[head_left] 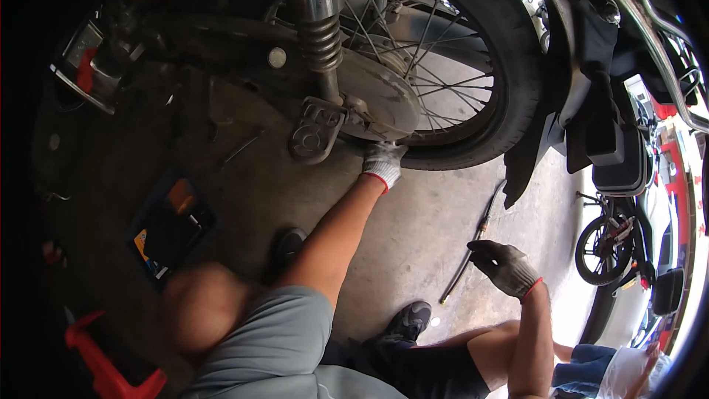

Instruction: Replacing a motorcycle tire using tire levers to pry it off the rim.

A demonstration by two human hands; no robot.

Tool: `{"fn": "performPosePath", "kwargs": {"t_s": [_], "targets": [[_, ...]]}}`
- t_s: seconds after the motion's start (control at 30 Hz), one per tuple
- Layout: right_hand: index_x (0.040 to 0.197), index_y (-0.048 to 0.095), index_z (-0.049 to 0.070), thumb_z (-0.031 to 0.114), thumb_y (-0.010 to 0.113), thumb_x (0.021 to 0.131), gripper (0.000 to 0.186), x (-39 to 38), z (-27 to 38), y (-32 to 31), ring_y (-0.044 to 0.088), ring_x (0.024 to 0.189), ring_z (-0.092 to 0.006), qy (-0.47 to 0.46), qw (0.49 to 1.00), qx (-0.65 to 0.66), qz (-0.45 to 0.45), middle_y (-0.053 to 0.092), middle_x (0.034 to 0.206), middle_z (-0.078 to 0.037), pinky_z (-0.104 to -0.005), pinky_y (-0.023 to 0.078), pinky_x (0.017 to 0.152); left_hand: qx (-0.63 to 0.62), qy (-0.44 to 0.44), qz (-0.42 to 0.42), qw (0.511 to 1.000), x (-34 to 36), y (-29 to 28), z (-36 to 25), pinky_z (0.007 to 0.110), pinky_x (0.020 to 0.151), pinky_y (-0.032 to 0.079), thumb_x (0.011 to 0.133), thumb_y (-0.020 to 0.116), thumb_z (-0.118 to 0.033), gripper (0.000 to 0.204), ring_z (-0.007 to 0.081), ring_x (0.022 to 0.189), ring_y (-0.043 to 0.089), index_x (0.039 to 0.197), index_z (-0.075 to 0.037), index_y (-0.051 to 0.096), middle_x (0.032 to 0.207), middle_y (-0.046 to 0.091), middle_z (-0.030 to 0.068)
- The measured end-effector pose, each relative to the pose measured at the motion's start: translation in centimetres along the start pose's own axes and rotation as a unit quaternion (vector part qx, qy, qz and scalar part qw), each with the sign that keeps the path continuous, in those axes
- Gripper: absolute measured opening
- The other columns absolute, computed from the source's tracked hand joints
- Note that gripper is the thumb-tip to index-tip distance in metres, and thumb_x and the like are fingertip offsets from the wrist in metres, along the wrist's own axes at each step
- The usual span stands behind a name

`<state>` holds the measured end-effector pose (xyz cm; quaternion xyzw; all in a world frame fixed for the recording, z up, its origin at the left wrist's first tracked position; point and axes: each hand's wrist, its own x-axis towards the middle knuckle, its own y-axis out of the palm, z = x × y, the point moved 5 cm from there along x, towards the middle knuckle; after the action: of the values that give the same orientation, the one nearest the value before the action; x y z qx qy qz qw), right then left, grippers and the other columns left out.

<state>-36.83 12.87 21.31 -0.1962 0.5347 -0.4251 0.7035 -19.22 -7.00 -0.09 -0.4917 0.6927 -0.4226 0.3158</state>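
Observation:
My left hand, in a grey knit glove with a red cuff, reaches to the underside of a motorcycle's spoked wheel. Its fingers appear curled on the tyre below the round hub cover, though their tips are partly hidden. My right hand, also gloved and dark with grime at the fingers, is held over the floor. Its thumb and fingers are bent and somewhat apart, with nothing visible between them. Near them on the floor lies a long thin metal rod. Beside my left hand hangs a ridged foot peg.
A chrome shock absorber with a coil spring stands above the peg. At left, a dark open tray holds small items near a red object. A slim tool lies on the floor. Another motorcycle and a person are at right.

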Motion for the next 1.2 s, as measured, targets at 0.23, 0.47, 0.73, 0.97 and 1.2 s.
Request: {"fn": "performPosePath", "kwargs": {"t_s": [0.23, 0.47, 0.73, 0.97, 1.2], "targets": [[0.115, 0.061, 0.002, 0.006, 0.060, 0.087, 0.028, -0.7, -1.0, -0.2, 0.067, 0.091, -0.0217, -0.058, 0.996, 0.056, -0.044, 0.070, 0.097, -0.015, -0.0317, 0.051, 0.078, 0.036, 0.016, 0.006, 0.999, 1.6, 2.1, -0.1, 0.044, 0.083, 0.049, 0.084, 0.051, -0.019, 0.026, 0.0315, 0.103, 0.061, 0.105, -0.011, 0.065, 0.106, 0.064, 0.0157], [0.110, 0.061, -0.001, 0.001, 0.059, 0.085, 0.025, -1.6, 0.5, -0.3, 0.069, 0.084, -0.0221, -0.137, 0.987, 0.048, -0.074, 0.070, 0.089, -0.014, -0.0317, 0.052, 0.075, 0.056, 0.032, 0.116, 0.991, -2.3, -1.7, 1.0, 0.041, 0.086, 0.050, 0.077, 0.060, -0.017, 0.034, 0.0291, 0.108, 0.061, 0.109, -0.006, 0.064, 0.110, 0.064, 0.0179], [0.108, 0.065, 0.005, 0.004, 0.063, 0.083, 0.025, -1.6, 1.0, -0.1, 0.067, 0.079, -0.0246, -0.188, 0.977, 0.021, -0.097, 0.069, 0.088, -0.013, -0.0344, 0.052, 0.072, 0.350, 0.399, 0.397, 0.748, -14.1, -11.2, 4.1, 0.044, 0.084, 0.051, 0.082, 0.054, -0.027, 0.031, 0.0314, 0.101, 0.063, 0.099, -0.006, 0.070, 0.105, 0.067, 0.0148], [0.107, 0.064, 0.001, 0.004, 0.060, 0.083, 0.024, -2.4, 2.5, 0.2, 0.067, 0.081, -0.0244, -0.202, 0.977, 0.035, -0.065, 0.069, 0.088, -0.015, -0.0338, 0.051, 0.074, 0.247, -0.184, 0.148, 0.940, -26.2, -27.0, 27.3, 0.046, 0.081, 0.051, 0.081, 0.055, -0.030, 0.037, 0.0371, 0.095, 0.061, 0.109, -0.007, 0.062, 0.100, 0.064, 0.0204], [0.109, 0.063, -0.002, 0.011, 0.061, 0.084, 0.028, -0.4, -0.4, 1.4, 0.066, 0.079, -0.0232, -0.143, 0.989, 0.020, -0.044, 0.068, 0.095, -0.016, -0.0332, 0.051, 0.073, 0.100, -0.404, 0.012, 0.909, -50.1, -21.5, 39.5, 0.046, 0.088, 0.048, 0.087, 0.049, -0.030, 0.033, 0.0359, 0.103, 0.059, 0.113, -0.012, 0.060, 0.110, 0.063, 0.0170]]}}
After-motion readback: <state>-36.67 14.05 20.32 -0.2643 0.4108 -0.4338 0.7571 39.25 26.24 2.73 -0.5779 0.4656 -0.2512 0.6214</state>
